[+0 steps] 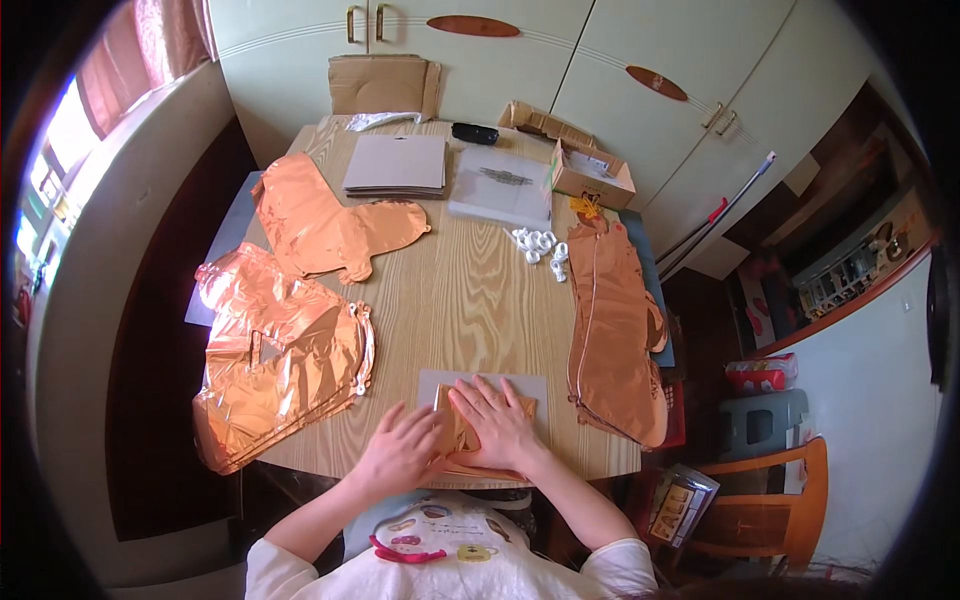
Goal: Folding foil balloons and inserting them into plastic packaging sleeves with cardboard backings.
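Observation:
A copper-coloured foil balloon, folded into a small flat packet (458,432), lies on a grey card (530,384) at the near edge of the table. My right hand (494,428) presses flat on the packet, fingers stretched out. My left hand (400,448) is at the packet's left side, fingers apart and slightly bent; its thumb is partly hidden. Flat, unfolded copper foil balloons lie on both sides: a shiny crumpled stack (285,350) at near left, another pile (335,225) at far left, and a long pile (612,330) on the right.
Toward the back are a stack of grey cards (396,165), clear plastic bags (500,188), a black item (474,133) and an open cardboard box (592,172). Several small white coils (538,245) sit right of centre. A wooden chair (800,500) stands at the right.

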Demonstrator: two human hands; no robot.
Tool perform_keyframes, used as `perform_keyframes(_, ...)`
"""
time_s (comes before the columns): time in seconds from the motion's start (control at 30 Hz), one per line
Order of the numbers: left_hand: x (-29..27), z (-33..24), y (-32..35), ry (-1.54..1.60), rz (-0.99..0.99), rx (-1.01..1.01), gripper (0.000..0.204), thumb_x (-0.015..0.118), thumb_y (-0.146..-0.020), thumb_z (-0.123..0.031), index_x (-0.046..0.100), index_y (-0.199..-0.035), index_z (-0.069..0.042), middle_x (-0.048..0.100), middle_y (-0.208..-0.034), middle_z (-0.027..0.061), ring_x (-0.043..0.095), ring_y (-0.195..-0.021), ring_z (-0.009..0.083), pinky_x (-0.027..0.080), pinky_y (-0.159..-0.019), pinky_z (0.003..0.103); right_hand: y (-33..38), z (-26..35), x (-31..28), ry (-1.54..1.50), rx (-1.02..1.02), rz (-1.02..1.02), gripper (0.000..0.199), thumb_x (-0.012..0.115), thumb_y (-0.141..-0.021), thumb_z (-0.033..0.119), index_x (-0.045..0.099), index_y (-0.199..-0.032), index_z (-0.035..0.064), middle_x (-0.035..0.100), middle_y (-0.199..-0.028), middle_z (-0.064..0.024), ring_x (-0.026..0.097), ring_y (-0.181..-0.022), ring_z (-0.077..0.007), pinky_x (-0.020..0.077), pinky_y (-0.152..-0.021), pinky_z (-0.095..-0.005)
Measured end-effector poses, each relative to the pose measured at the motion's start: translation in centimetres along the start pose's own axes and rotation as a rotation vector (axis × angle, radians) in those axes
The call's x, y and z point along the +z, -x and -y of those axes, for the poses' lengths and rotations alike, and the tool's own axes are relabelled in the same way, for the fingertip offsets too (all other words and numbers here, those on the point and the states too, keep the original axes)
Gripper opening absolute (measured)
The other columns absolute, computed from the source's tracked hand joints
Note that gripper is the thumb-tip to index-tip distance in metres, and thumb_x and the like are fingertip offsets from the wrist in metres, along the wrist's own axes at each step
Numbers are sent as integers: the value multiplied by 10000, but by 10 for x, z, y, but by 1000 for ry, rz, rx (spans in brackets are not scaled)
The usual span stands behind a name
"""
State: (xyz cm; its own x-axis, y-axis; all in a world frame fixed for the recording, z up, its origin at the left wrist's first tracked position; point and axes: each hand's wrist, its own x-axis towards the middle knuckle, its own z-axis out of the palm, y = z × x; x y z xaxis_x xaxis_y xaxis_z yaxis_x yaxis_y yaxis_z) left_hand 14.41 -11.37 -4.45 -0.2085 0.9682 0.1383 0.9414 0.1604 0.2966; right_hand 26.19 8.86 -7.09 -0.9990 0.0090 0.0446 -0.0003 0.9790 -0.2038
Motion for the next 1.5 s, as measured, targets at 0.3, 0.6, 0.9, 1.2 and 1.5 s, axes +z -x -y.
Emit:
perform_keyframes(0.3, 12, -9, -9, -149, 137, -34, 960, 463, -860, -689, 350, -1446, 62, 354, -1515, 212, 279, -1448, 309, 136, -1152, 609, 0, 0, -2, 11, 12, 16, 1082, 617, -702, 753, 300, -1513, 112, 286, -1574, -69, 234, -1463, -262, 97, -1189, -539)
perform_keyframes(0.6, 15, -8, -4, -110, 81, -32, 911, 548, -841, -644, 392, -1425, 37, 351, -1506, 229, 302, -1430, 343, 158, -1143, 617, 23, -51, -20, 71, 67, -10, 914, 484, -835, 736, 377, -1474, 92, 333, -1549, -113, 266, -1447, -286, 168, -1183, -482)
perform_keyframes(0.9, 24, -43, 92, 526, 193, -399, 344, 717, -834, -295, 671, -1043, -26, 685, -995, 106, 666, -818, 263, 525, -707, 354, 28, 26, 9, 89, 382, -188, 744, 448, -942, 558, 394, -1447, 14, 385, -1500, -193, 335, -1396, -374, 309, -1054, -502)
perform_keyframes(1.2, 64, -54, 94, 2085, 18, -859, 303, 459, -1017, -120, 539, -1213, 97, 629, -1196, 217, 633, -1109, 293, 504, -977, 362, -1, 20, -10, -39, -8, -135, 675, 484, -964, 469, 348, -1475, 49, 348, -1537, -133, 300, -1421, -355, 255, -1118, -525)
perform_keyframes(1.5, 61, -53, 87, 2117, -3, -896, 334, 488, -1023, -200, 565, -1214, 63, 673, -1136, 174, 672, -1018, 247, 538, -893, 330, -32, -4, 0, -6, -298, 10, 652, 502, -958, 427, 341, -1485, 77, 353, -1543, -80, 290, -1442, -262, 190, -1175, -527)
